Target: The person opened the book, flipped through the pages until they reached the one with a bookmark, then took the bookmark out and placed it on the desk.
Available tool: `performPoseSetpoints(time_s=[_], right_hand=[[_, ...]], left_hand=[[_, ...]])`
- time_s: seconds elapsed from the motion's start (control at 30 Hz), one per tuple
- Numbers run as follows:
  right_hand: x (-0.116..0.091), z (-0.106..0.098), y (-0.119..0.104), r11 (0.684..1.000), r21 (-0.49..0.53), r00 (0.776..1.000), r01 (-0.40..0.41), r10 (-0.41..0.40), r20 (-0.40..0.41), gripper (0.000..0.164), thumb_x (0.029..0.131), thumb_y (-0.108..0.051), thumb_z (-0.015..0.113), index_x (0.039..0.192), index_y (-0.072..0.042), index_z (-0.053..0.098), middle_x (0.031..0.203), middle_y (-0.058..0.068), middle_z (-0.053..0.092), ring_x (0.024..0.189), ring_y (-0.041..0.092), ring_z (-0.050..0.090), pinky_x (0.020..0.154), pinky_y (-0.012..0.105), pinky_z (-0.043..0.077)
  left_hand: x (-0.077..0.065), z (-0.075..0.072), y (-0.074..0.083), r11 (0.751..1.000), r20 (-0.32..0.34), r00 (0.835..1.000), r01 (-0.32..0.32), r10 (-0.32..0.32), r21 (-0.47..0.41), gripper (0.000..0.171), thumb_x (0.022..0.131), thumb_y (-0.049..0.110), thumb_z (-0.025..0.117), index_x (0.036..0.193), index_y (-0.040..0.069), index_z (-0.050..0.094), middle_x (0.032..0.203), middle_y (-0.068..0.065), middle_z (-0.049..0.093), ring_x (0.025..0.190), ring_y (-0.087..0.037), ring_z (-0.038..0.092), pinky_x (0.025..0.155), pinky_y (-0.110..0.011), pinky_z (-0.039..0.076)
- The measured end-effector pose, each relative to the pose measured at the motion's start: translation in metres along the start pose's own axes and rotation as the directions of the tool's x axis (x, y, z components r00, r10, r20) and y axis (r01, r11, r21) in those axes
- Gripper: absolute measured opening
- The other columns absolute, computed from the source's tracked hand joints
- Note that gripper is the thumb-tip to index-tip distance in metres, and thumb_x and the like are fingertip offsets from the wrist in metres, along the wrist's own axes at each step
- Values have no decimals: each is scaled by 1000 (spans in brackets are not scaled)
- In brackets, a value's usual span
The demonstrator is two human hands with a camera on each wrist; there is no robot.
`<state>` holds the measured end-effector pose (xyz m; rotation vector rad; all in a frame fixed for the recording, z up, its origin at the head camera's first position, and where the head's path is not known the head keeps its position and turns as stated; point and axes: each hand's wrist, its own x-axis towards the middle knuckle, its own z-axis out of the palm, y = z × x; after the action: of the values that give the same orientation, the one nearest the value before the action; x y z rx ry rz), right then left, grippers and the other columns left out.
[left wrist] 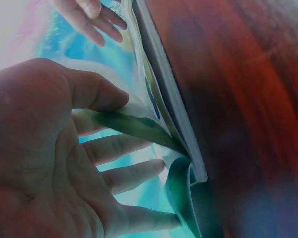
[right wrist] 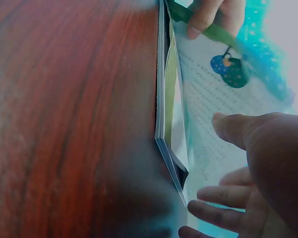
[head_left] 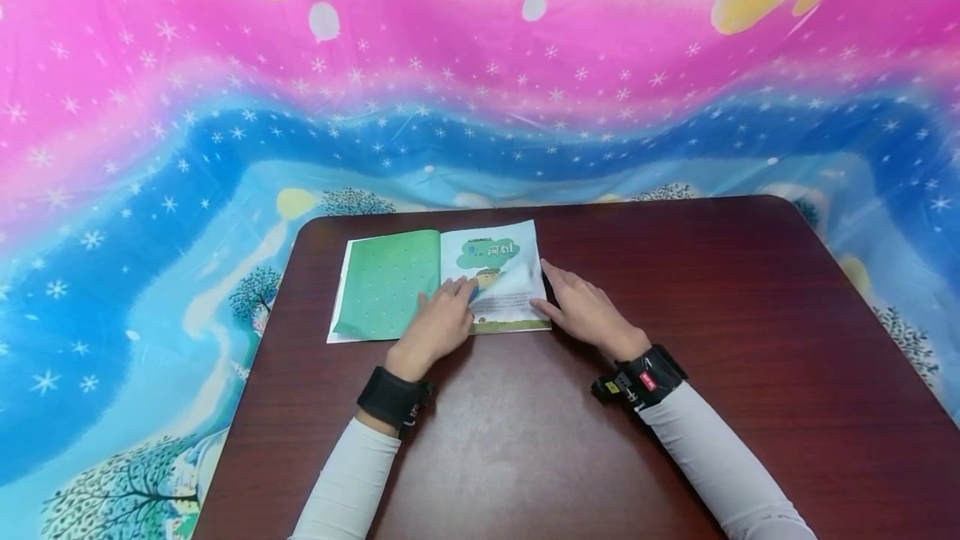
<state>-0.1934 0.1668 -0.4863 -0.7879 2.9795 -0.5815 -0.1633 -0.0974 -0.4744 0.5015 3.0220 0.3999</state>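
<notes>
An open picture book [head_left: 390, 282] lies on the table, its left side green with small dots, its right side white with a green cloud-shaped title. My left hand [head_left: 441, 319] is near the middle of the book. In the left wrist view, its thumb and forefinger pinch a page [left wrist: 136, 128], seen nearly edge-on, while the other fingers spread out behind. The lifted page curls over the right side, and the right wrist view shows printed text [right wrist: 206, 94] on it. At the right edge of the book, my right hand [head_left: 588, 304] has its fingers extended and thumb apart.
The book sits toward the far left of a dark red-brown wooden table [head_left: 712, 273]. Behind and around the table hangs a cloth backdrop [head_left: 480, 90] in pink and blue with snowflakes. Each wrist wears a black strap [head_left: 393, 398].
</notes>
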Motion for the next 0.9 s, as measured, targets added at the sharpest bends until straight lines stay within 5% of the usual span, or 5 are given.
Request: performPoseSetpoints(time_s=[0.13,0.3,0.5,0.73,0.9], right_hand=[[-3,1,0,997,0,996,79,-79,51,70,96,-42,56,153,-5,37,154,15,41,139,28,40,107,49,39],[-5,3,-2,985,-14,982,170,-168,83,66,95,-38,58,149,-4,43,155,15,40,141,28,38,108,50,38],[-6,4,-3,985,-25,981,170,-167,94,64,95,-38,59,147,-3,46,154,16,41,141,28,38,108,51,38],[-6,2,-5,987,-24,982,157,-153,108,64,95,-38,58,148,-4,45,155,15,39,142,29,36,108,54,37],[-6,2,-5,988,-21,982,154,-150,118,64,95,-39,58,148,-5,45,156,14,38,142,28,35,108,56,36]], left_hand=[[0,-4,-4,999,-74,997,13,-16,-52,65,95,14,50,156,8,28,144,-20,51,129,-33,51,101,-61,41],[0,-11,-10,996,-224,974,16,-36,-88,79,90,3,52,158,6,12,155,-26,32,139,-40,37,105,-59,38],[3,-15,-17,1000,-360,933,21,-17,6,95,84,-7,55,160,14,2,165,-21,2,150,-38,8,110,-68,22],[2,-18,-22,996,-463,885,4,40,94,104,77,-11,62,160,14,4,164,-23,-5,150,-37,0,115,-63,14],[3,-20,-25,983,-472,881,48,41,175,103,77,-8,64,160,14,8,164,-21,-11,150,-36,-8,117,-59,4]])
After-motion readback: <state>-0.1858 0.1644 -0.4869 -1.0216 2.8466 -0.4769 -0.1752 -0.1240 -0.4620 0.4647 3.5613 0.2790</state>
